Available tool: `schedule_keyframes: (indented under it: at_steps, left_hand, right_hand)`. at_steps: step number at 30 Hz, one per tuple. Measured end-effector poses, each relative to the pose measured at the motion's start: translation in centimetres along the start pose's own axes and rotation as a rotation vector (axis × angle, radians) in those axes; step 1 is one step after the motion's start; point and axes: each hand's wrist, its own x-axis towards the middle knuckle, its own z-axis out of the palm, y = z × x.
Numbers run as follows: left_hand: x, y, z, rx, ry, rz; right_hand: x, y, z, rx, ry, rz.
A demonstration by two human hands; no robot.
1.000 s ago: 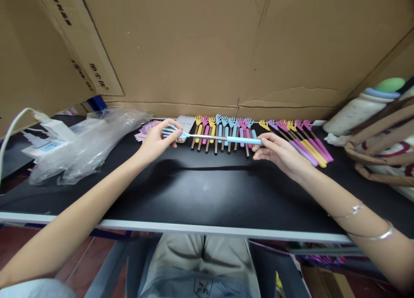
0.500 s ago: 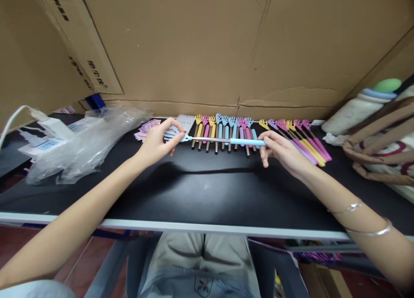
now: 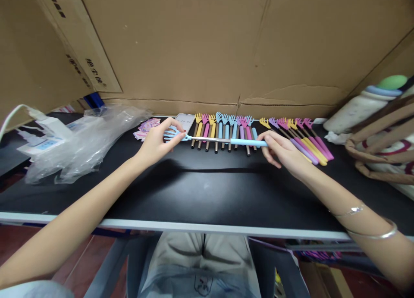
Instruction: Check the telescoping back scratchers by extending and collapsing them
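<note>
Holding a blue back scratcher (image 3: 233,141) level above the table (image 3: 207,199), pinching its claw head (image 3: 186,137) with the left hand (image 3: 157,142) and its handle end (image 3: 258,142) with the right hand (image 3: 281,152). Best be lining both pinches up with the slim metal shaft (image 3: 210,139), probably avoiding bending it.

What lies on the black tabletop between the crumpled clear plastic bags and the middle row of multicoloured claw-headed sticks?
The head view shows pink-purple printed cards, then a pale rectangular device showing digits, both partly behind the left hand.
</note>
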Motion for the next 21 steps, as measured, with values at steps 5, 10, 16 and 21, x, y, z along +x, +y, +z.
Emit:
schedule_keyframes:
  at_steps: [5,10,16,21]
  left_hand:
    - [0.1,0.0,0.5,-0.087,0.018,-0.064]
    - [0.2,-0.2,0.5,-0.075,0.022,-0.090]
    - [-0.1,-0.5,1.1,-0.105,-0.017,-0.095]
    - [-0.3,-0.1,1.1,-0.093,-0.016,-0.069]
  right_hand:
    - [-0.3,0.3,0.2,-0.195,0.003,-0.055]
    - [-0.5,0.1,0.2,-0.321,0.028,-0.097]
    - [-0.2,0.1,0.0,-0.292,0.074,-0.116]
    - [-0.1,0.3,0.0,-0.237,0.053,-0.098]
